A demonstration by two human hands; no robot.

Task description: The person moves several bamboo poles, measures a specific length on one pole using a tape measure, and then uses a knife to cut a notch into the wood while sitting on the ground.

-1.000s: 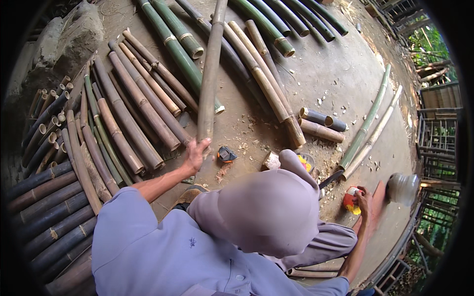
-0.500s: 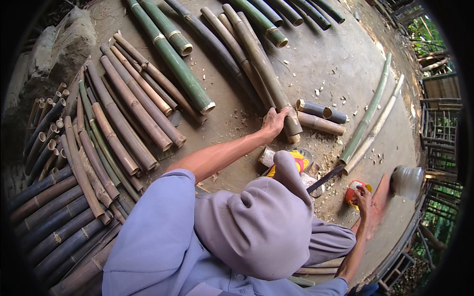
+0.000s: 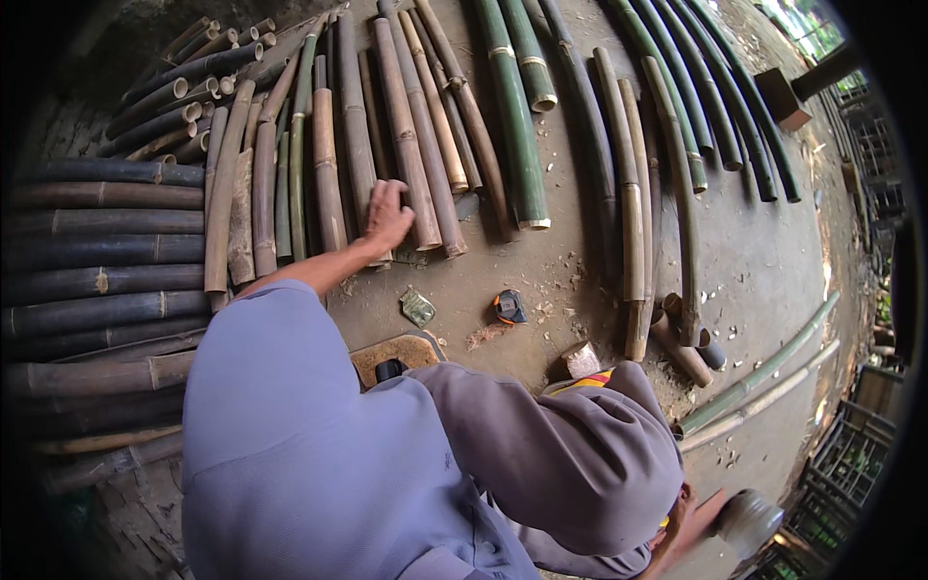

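1. Left hand [image 3: 387, 215] stretched out over the row of brown bamboo poles [image 3: 406, 145] on the floor [image 3: 773, 261], fingers spread flat on the pole ends. Grip open, nothing clasped.
2. Right hand [image 3: 698, 527] at lower right edge, half hidden behind the grey hood [image 3: 570, 464]; palm seen side on. Cannot tell whether that grip is open or closed.
3. Round grey object [image 3: 749, 520] just beside the right hand; touching or not, unclear. Kind hard to make out, cut by the rim.
4. Head and torso of the person, grey hood and blue shirt [image 3: 300, 454], block most of the lower middle.
5. Tape measure [image 3: 509, 306] on the floor, apart from the left hand, right of a small greenish scrap [image 3: 418, 306].
6. Wooden stool [image 3: 391, 353] partly covered by the shoulder; dark bit on it not identifiable.
7. Green poles [image 3: 512, 126] right of the brown ones; dark poles [image 3: 97, 251] stacked crosswise at left, ends lost in the black rim.
8. Short bamboo offcuts [image 3: 681, 348] right of centre; yellow-orange item [image 3: 590, 379] peeking out from under the hood, mostly hidden.
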